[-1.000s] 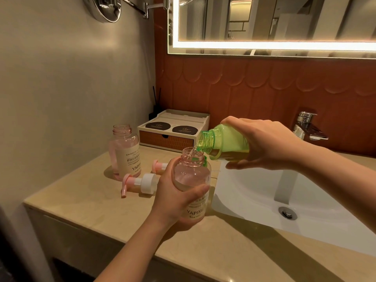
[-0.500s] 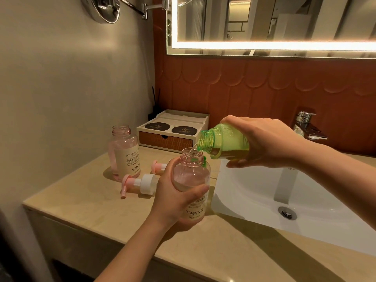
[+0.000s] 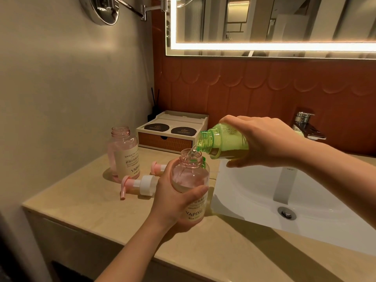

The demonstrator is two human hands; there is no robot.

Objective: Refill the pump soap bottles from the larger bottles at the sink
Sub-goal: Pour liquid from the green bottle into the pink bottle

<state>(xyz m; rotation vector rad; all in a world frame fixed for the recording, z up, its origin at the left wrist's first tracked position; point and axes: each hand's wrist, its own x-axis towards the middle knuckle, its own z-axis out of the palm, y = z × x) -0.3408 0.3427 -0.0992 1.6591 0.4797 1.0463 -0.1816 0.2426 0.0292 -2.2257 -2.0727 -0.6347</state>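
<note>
The open pink pump bottle (image 3: 190,188) stood upright at the near edge of the surface (image 3: 85,200), just beside the sink (image 3: 315,202); whether its base rested on the surface or hung just above it could not be told. Clear liquid already lay in it below the shoulder. The left hand (image 3: 173,200) was wrapped round its body, thumb across the label, most likely to keep the narrow mouth from shifting under the pour. Directly above that mouth, the larger green bottle (image 3: 223,142) was tipped almost level, and a thin stream (image 3: 192,152) ran from its neck into the pink one. The right hand (image 3: 266,139) grasped the green bottle from above around its middle, a hold that probably let the wrist govern the tilt and so the flow.

Further left, a second pink bottle (image 3: 124,153) stood uncapped and upright, seemingly awaiting its turn. Two pump heads (image 3: 140,185) lay on their sides between the bottles, taken off so that both necks were free. Behind them a small drawer box (image 3: 171,135) sat against the tiled wall, and the tap (image 3: 305,125) rose beyond the right wrist.
</note>
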